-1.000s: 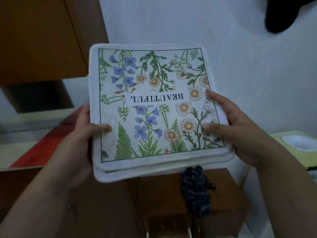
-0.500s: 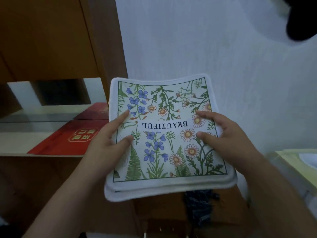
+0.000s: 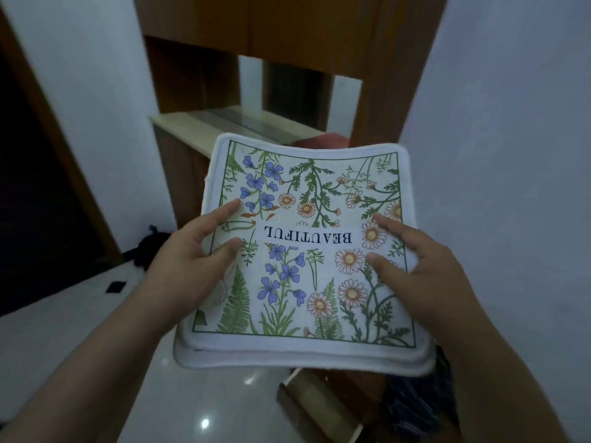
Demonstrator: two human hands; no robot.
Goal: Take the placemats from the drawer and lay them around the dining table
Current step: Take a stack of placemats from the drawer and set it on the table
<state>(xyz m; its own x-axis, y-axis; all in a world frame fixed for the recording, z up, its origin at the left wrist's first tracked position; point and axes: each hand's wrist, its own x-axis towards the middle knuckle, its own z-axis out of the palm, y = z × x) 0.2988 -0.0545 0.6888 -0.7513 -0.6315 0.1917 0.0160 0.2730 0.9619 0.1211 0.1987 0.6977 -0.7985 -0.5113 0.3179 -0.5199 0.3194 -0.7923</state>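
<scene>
I hold a small stack of white placemats (image 3: 307, 193) flat in front of me, printed with blue and orange flowers, green ferns and the word BEAUTIFUL upside down. My left hand (image 3: 188, 260) grips the stack's left edge, thumb and forefinger on top. My right hand (image 3: 422, 266) grips the right edge the same way. The open wooden drawer (image 3: 319, 407) shows below the stack, partly hidden by it. No dining table is in view.
A wooden cabinet with a pale counter (image 3: 204, 123) and a mirror stands ahead. White walls rise on both sides, with a dark doorway (image 3: 35, 199) at the left. The glossy white floor (image 3: 96, 330) spreads below. Dark cloth (image 3: 412, 407) lies in the drawer.
My view has swung to the left, so the cabinet and doorway now show ahead. The stack sits lower in the frame. Both hands keep their hold on it.
</scene>
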